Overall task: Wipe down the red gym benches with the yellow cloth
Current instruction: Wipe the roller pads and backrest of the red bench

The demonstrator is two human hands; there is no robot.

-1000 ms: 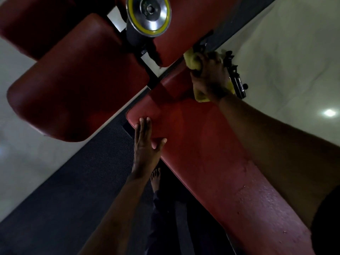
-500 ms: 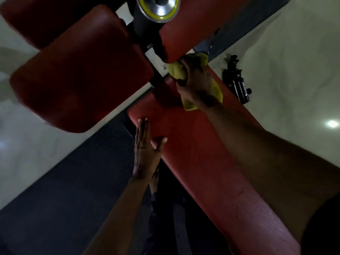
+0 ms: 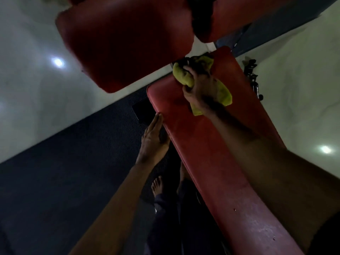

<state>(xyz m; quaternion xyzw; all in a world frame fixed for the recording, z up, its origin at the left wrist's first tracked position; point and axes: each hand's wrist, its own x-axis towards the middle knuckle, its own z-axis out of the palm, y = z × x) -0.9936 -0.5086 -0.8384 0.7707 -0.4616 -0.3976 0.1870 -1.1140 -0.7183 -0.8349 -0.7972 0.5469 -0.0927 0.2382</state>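
Note:
A long red padded bench (image 3: 202, 153) runs from the lower right up to the middle of the view. My right hand (image 3: 200, 87) grips a bunched yellow cloth (image 3: 185, 76) and presses it onto the bench's far end. My left hand (image 3: 152, 138) lies flat with straight fingers against the bench's left edge. A second red pad (image 3: 125, 41) hangs above at the upper left, and a third red pad (image 3: 239, 15) shows at the top right.
Dark rubber matting (image 3: 64, 181) covers the floor left of the bench, with pale glossy floor (image 3: 27, 80) beyond and on the right. A black metal fitting (image 3: 253, 80) sticks out beside the bench's right edge. Bare feet (image 3: 158, 186) stand below the bench.
My right hand has swept the cloth from the right edge toward the left corner of the bench's far end. My left hand slid off the top onto the bench's side edge. The view shifted.

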